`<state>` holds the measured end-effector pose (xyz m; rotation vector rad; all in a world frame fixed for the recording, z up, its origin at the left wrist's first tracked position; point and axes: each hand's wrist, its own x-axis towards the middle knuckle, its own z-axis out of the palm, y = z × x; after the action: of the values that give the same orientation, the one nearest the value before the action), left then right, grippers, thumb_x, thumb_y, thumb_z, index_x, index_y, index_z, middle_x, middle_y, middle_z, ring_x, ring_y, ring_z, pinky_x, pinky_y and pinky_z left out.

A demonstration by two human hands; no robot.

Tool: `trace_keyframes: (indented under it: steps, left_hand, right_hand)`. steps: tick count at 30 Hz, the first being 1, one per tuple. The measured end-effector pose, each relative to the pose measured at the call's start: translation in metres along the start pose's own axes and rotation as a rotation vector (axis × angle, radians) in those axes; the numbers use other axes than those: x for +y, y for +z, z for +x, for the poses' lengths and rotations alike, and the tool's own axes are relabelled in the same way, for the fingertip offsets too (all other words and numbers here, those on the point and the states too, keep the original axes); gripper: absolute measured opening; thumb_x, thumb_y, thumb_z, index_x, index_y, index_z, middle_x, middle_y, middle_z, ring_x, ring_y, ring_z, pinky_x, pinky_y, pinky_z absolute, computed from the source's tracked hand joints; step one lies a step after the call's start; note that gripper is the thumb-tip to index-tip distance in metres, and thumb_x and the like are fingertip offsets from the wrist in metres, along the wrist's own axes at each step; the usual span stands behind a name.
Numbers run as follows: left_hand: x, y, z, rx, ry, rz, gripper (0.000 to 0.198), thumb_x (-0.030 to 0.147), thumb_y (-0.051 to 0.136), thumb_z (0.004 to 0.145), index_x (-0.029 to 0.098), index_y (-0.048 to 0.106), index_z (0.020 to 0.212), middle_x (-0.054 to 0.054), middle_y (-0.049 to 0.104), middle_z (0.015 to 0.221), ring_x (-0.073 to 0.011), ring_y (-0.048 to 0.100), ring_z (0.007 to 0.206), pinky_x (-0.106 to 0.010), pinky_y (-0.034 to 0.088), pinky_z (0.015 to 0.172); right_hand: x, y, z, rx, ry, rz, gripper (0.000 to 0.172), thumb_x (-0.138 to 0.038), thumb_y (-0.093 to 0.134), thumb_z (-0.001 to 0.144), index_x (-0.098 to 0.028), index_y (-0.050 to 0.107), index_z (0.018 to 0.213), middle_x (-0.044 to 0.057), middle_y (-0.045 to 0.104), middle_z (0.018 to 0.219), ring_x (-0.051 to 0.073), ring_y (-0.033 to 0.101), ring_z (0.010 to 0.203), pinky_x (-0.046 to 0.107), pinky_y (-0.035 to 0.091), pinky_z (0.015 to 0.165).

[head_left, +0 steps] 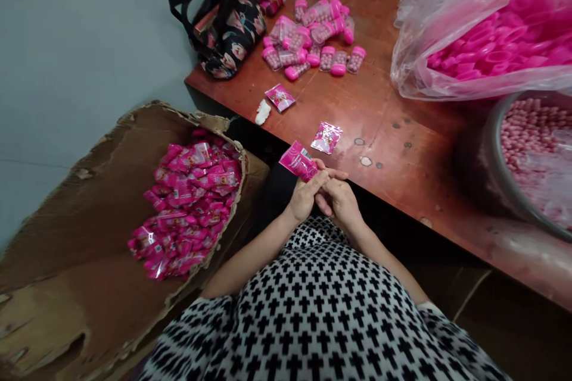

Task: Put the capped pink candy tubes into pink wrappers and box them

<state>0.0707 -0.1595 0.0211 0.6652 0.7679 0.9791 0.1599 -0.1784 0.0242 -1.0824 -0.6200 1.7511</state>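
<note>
A shiny pink packet (297, 161) with printing on it sticks up from between my two hands, just off the table's near edge. My left hand (307, 193) is closed around its lower part, with the thumb lying across. Against it, my right hand (340, 197) is closed at the packet's bottom end, its fingertips partly hidden. Whatever is inside the packet cannot be seen. Flat on the table close by lie one pink packet (327, 137) and, farther left, another flat packet (280, 97).
Clear bottles with pink caps and beads (313, 36) are heaped at the back, beside a flowered bag (232, 30). A torn carton (89, 208) on the left holds many filled packets (192, 190). Right: a plastic bag of pink caps (496, 41) and a bead-filled tub (496, 161).
</note>
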Motion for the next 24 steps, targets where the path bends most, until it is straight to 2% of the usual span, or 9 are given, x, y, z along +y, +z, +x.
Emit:
trace_keyframes:
  steps: [4, 7, 9, 11, 14, 16, 19, 21, 24]
  left_hand:
    - [0.001, 0.006, 0.002, 0.009, 0.153, -0.051, 0.039, 0.050, 0.059, 0.078, 0.020, 0.054, 0.102, -0.009, 0.066, 0.110, -0.0206, 0.064, 0.098, -0.033, 0.051, 0.083]
    - [0.005, 0.008, 0.006, 0.103, 0.183, -0.081, 0.041, 0.052, 0.063, 0.074, 0.018, 0.059, 0.096, -0.009, 0.069, 0.100, -0.0196, 0.066, 0.088, -0.031, 0.052, 0.075]
    - [0.008, 0.007, 0.011, 0.187, 0.186, -0.083, 0.037, 0.047, 0.070, 0.069, 0.017, 0.060, 0.088, -0.006, 0.069, 0.087, -0.0149, 0.066, 0.072, -0.026, 0.052, 0.065]
    - [0.008, 0.007, 0.016, 0.274, 0.194, -0.076, 0.034, 0.041, 0.075, 0.065, 0.016, 0.059, 0.081, -0.002, 0.067, 0.076, -0.0097, 0.061, 0.061, -0.022, 0.050, 0.059]
    - [0.006, 0.008, 0.021, 0.346, 0.190, -0.042, 0.030, 0.035, 0.078, 0.062, 0.015, 0.058, 0.073, 0.002, 0.062, 0.066, -0.0061, 0.057, 0.056, -0.018, 0.047, 0.057]
    - [0.004, 0.006, 0.022, 0.323, 0.166, -0.010, 0.030, 0.040, 0.073, 0.068, 0.014, 0.060, 0.072, 0.001, 0.062, 0.065, -0.0075, 0.058, 0.057, -0.020, 0.048, 0.057]
    - [0.003, -0.002, 0.018, 0.290, 0.214, 0.106, 0.033, 0.045, 0.064, 0.075, 0.015, 0.066, 0.085, -0.004, 0.069, 0.080, -0.0130, 0.064, 0.069, -0.027, 0.053, 0.065]
    - [0.005, -0.008, 0.014, 0.303, 0.317, 0.310, 0.029, 0.040, 0.065, 0.075, 0.017, 0.069, 0.092, -0.004, 0.070, 0.088, -0.0150, 0.066, 0.075, -0.030, 0.054, 0.071]
    - [0.009, -0.015, 0.010, 0.324, 0.519, 0.706, 0.018, 0.031, 0.064, 0.077, 0.019, 0.072, 0.088, -0.003, 0.072, 0.087, -0.0145, 0.066, 0.076, -0.029, 0.053, 0.074]
  right_hand:
    - [-0.011, -0.004, 0.007, -0.188, 0.267, 0.326, 0.037, -0.051, 0.050, 0.078, -0.019, 0.046, 0.059, -0.009, 0.038, 0.033, 0.003, 0.020, 0.022, 0.016, 0.011, 0.024]
    - [-0.012, -0.009, 0.007, -0.227, 0.368, 0.351, 0.043, -0.056, 0.042, 0.082, -0.019, 0.045, 0.061, -0.009, 0.037, 0.035, 0.003, 0.019, 0.023, 0.014, 0.014, 0.023]
    - [-0.009, -0.012, 0.006, -0.110, 0.252, 0.219, 0.046, -0.060, 0.039, 0.082, -0.018, 0.049, 0.066, -0.006, 0.046, 0.041, 0.004, 0.031, 0.026, 0.015, 0.023, 0.024]
    - [-0.005, -0.014, 0.004, 0.074, 0.003, 0.039, 0.042, -0.059, 0.048, 0.079, -0.018, 0.054, 0.083, -0.002, 0.059, 0.059, 0.008, 0.051, 0.042, 0.016, 0.038, 0.032]
    - [-0.003, -0.015, 0.003, 0.210, -0.279, -0.137, 0.041, -0.044, 0.066, 0.073, -0.023, 0.052, 0.105, -0.002, 0.065, 0.082, 0.011, 0.061, 0.067, 0.019, 0.052, 0.047]
    - [-0.005, -0.016, 0.004, 0.188, -0.305, -0.140, 0.038, -0.038, 0.068, 0.072, -0.023, 0.054, 0.105, -0.002, 0.065, 0.081, 0.011, 0.061, 0.066, 0.021, 0.054, 0.051]
    - [-0.009, -0.017, 0.007, 0.184, -0.253, -0.040, 0.026, -0.035, 0.067, 0.074, -0.019, 0.060, 0.093, -0.002, 0.065, 0.074, 0.009, 0.060, 0.058, 0.019, 0.053, 0.050]
    - [-0.011, -0.018, 0.009, 0.191, -0.203, 0.020, 0.023, -0.034, 0.068, 0.072, -0.017, 0.061, 0.087, -0.002, 0.064, 0.070, 0.007, 0.059, 0.054, 0.018, 0.051, 0.047]
    - [-0.011, -0.017, 0.010, 0.175, -0.164, 0.058, 0.022, -0.033, 0.069, 0.071, -0.016, 0.062, 0.084, -0.002, 0.063, 0.067, 0.007, 0.057, 0.050, 0.016, 0.049, 0.043]
